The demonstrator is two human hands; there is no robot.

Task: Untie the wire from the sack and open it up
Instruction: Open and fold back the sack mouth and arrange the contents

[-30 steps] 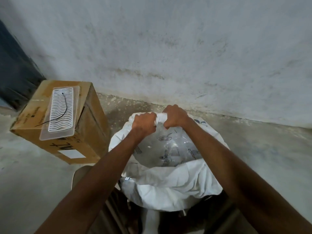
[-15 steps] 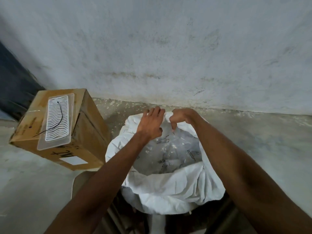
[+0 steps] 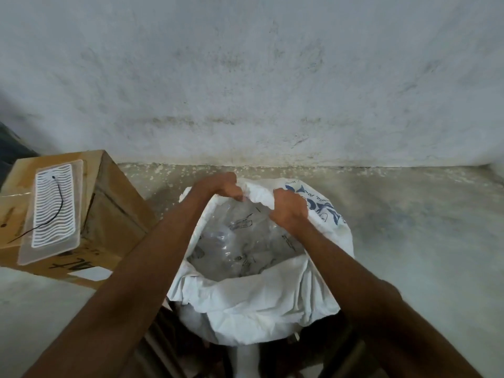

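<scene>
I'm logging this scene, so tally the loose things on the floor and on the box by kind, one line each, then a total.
White sacks: 1, the sack, both hands gripping its far rim.
Cardboard boxes: 1, the box left of it.
Clear trays: 1, the tray lying on the box.
Black wires: 1, the wire lying across the tray.
Total: 4

You are working in dim, flat, even light with no glare. A soft shadow lies on the floor (image 3: 409,227) just left of the sack (image 3: 259,301), between it and the cardboard box (image 3: 114,211), and the space under the sack is dark. Your wide-angle view bends the wall's (image 3: 272,77) base line and stretches both forearms at the lower corners. The whole picture is slightly soft, with blur at the far right edge.
</scene>
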